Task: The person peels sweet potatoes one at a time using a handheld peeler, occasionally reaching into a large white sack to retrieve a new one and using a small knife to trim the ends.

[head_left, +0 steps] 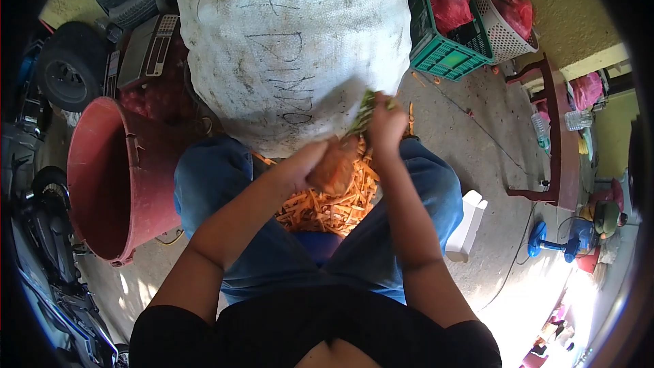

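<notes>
My left hand [302,165] is closed around a blurred, reddish-orange root vegetable [334,172], held over the gap between my knees. Close by, to the upper right, my right hand [388,124] grips a narrow green-and-dark patterned thing [361,117]; I cannot tell its kind. The lower end of this green thing comes right up to the vegetable's top. Beneath both hands lies a heap of thin orange strips [327,210], with a dark blue surface [319,245] showing at its near edge.
A big white woven sack [293,48] with handwriting stands right in front of me. On the left are a red tub [129,184], a scale [148,51] and a wheel [65,71]. A green crate [449,58], a white box [466,225] and a blue fan [555,242] stand to the right.
</notes>
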A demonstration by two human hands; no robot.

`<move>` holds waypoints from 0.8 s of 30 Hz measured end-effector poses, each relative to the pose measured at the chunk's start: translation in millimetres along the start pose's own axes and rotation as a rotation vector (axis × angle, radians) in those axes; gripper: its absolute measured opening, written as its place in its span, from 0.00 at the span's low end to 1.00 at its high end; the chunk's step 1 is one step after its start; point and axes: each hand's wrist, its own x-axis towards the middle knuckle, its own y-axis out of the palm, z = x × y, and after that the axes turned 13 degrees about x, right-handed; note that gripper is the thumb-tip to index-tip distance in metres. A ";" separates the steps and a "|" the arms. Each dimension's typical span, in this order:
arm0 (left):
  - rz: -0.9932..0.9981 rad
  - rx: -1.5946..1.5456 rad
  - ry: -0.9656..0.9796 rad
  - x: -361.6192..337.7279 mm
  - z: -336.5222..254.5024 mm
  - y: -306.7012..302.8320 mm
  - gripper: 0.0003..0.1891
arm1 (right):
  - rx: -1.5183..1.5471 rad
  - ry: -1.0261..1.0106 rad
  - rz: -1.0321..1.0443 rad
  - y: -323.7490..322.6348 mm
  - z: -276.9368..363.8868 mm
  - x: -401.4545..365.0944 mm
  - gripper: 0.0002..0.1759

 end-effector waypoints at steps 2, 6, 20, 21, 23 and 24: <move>-0.012 0.131 -0.077 -3.2 4.4 5.2 0.18 | -0.019 -0.123 -0.262 -12.0 -38.7 41.8 0.16; 0.113 -0.006 -0.042 -22.3 -21.8 21.9 0.19 | 0.196 0.084 -0.319 -25.1 -22.0 47.6 0.14; -0.015 0.280 -0.114 -14.7 -3.1 18.5 0.18 | -0.154 -0.104 -0.230 -14.4 -21.7 34.5 0.15; -0.085 0.324 -0.038 -14.8 1.0 19.6 0.18 | -0.067 -0.115 -0.281 -23.2 -17.9 42.6 0.16; -0.038 0.158 -0.034 -15.7 -4.8 15.7 0.19 | -0.012 -0.082 -0.240 -29.5 -14.9 40.1 0.16; -0.037 0.154 -0.031 -13.1 -10.5 11.5 0.19 | 0.044 -0.050 -0.187 -30.9 -4.4 33.6 0.16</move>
